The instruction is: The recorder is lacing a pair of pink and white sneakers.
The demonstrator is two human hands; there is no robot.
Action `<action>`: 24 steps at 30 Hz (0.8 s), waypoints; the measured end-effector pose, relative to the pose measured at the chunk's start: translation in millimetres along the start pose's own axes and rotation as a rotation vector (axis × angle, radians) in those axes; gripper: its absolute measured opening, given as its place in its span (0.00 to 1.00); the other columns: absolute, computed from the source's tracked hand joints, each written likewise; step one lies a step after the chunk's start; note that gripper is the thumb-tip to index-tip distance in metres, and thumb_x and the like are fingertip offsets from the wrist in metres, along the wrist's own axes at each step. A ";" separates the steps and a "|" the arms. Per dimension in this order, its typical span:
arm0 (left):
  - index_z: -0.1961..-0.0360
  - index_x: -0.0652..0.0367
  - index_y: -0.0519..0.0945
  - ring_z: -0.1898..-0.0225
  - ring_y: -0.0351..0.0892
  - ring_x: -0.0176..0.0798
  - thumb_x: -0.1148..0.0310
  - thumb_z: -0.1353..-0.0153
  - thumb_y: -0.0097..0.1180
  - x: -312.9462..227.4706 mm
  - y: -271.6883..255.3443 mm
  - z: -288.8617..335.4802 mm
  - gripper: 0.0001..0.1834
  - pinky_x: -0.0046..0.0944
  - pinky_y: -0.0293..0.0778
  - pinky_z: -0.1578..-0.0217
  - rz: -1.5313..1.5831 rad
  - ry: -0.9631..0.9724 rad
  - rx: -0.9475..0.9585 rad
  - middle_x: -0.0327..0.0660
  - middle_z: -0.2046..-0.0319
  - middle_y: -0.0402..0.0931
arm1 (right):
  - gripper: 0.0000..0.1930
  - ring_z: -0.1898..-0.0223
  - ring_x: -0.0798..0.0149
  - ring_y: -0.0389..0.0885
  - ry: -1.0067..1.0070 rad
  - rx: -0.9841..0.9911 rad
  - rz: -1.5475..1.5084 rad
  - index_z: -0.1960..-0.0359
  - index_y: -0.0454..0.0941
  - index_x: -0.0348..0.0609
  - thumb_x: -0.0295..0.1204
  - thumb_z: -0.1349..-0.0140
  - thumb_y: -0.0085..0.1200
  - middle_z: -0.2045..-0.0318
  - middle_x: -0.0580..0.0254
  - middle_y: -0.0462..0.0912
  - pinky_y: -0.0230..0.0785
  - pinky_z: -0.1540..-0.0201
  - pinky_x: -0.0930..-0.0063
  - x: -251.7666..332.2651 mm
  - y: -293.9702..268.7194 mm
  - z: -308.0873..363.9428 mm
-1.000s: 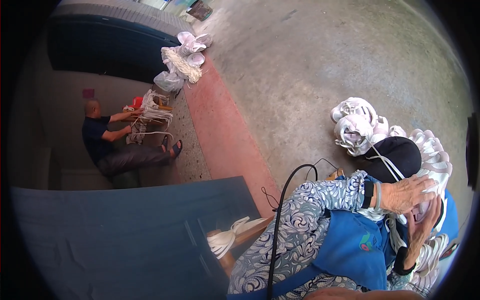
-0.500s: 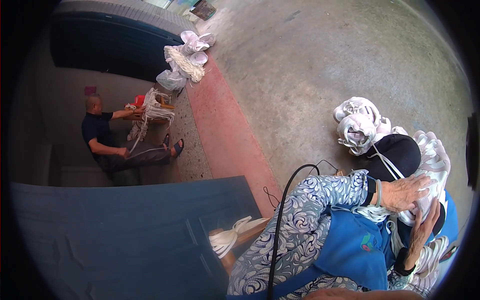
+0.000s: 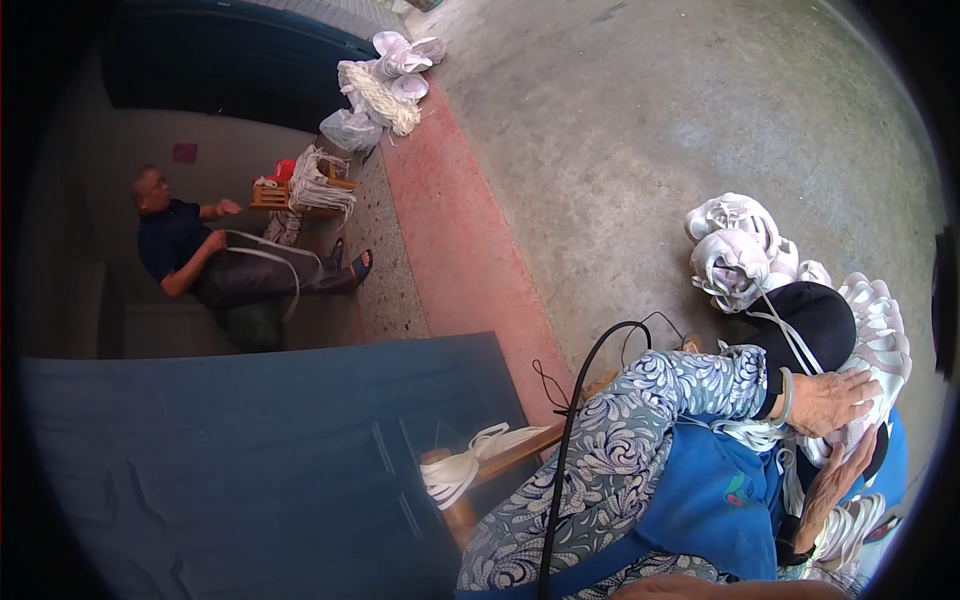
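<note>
My left hand (image 3: 832, 401), with a pale bangle at the wrist, lies flat with its fingers stretched over a white and pink shoe upper (image 3: 858, 432) on my lap. Just below, my right hand (image 3: 838, 478) has its thumb and fingers at the edge of the same upper; its grip is partly hidden. Beyond them, a row of more uppers (image 3: 880, 325) overlaps beside my dark-covered knee (image 3: 815, 325). A white shoelace (image 3: 785, 325) runs across that knee toward a bundle of uppers (image 3: 730, 270). More white laces (image 3: 750, 432) lie on my blue apron (image 3: 710, 495).
A wooden bar (image 3: 515, 457) wound with white laces stands beside my left arm, and a black cable (image 3: 562, 480) passes over it. A dark door (image 3: 250, 460) stands at left. Beyond it, another person (image 3: 190, 245) sits by a wooden rack (image 3: 268, 196) with laces. A bagged pile (image 3: 385, 95) lies farther back.
The view has shifted slightly. Both my hands stay at the upper with little movement. The other person has leaned back, drawing one hand away from the rack and raising the other with a lace.
</note>
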State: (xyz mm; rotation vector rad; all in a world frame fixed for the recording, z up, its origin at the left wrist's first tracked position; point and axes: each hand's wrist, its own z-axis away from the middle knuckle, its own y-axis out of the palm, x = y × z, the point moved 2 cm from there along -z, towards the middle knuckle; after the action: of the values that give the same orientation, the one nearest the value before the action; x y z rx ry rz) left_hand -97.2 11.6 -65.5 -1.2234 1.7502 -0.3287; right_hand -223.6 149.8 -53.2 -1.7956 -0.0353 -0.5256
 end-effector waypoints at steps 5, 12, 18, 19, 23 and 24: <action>0.48 0.68 0.70 0.37 0.54 0.64 0.58 0.52 0.59 -2.6 6.6 2.4 0.32 0.60 0.51 0.38 0.173 -0.014 0.028 0.63 0.40 0.55 | 0.28 0.34 0.48 0.55 -0.004 0.000 0.034 0.34 0.54 0.39 0.43 0.30 0.38 0.36 0.45 0.56 0.48 0.34 0.59 -15.5 2.6 9.1; 0.65 0.56 0.81 0.37 0.53 0.65 0.60 0.50 0.53 -6.3 17.3 8.5 0.14 0.68 0.51 0.42 0.132 -0.024 -0.015 0.63 0.41 0.57 | 0.23 0.37 0.49 0.60 0.083 0.170 -0.051 0.37 0.61 0.39 0.38 0.29 0.34 0.38 0.46 0.59 0.53 0.37 0.62 -30.2 -12.0 -4.5; 0.56 0.68 0.74 0.35 0.51 0.67 0.63 0.48 0.51 -7.4 17.7 5.3 0.21 0.66 0.49 0.40 0.128 -0.042 -0.061 0.63 0.40 0.56 | 0.23 0.37 0.48 0.60 0.053 0.052 0.053 0.36 0.59 0.39 0.36 0.30 0.34 0.38 0.44 0.59 0.55 0.38 0.65 2.6 3.1 -6.3; 0.56 0.68 0.74 0.35 0.51 0.67 0.63 0.48 0.51 -8.7 20.7 6.9 0.21 0.66 0.49 0.40 0.122 -0.036 -0.058 0.63 0.40 0.56 | 0.23 0.37 0.48 0.60 0.043 0.026 0.062 0.36 0.58 0.40 0.35 0.30 0.35 0.38 0.45 0.58 0.55 0.38 0.64 2.6 7.4 -2.4; 0.51 0.71 0.69 0.34 0.49 0.65 0.64 0.47 0.50 -9.3 15.7 10.8 0.25 0.65 0.46 0.38 0.145 -0.065 0.019 0.63 0.38 0.53 | 0.23 0.37 0.47 0.59 0.092 0.017 0.059 0.35 0.57 0.40 0.34 0.30 0.35 0.38 0.44 0.57 0.54 0.38 0.64 4.0 20.7 5.5; 0.49 0.70 0.68 0.34 0.49 0.64 0.64 0.47 0.50 -9.1 14.5 10.4 0.26 0.65 0.44 0.37 0.145 -0.077 0.006 0.63 0.38 0.53 | 0.23 0.38 0.46 0.60 0.093 0.036 0.008 0.35 0.57 0.40 0.33 0.30 0.35 0.38 0.43 0.58 0.54 0.38 0.64 3.4 20.8 1.1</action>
State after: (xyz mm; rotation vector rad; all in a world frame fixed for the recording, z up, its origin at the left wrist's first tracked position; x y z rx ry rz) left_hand -96.9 28.9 -75.6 -1.0845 1.7585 -0.1988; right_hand -214.1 143.8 -71.1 -1.7332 0.0264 -0.5984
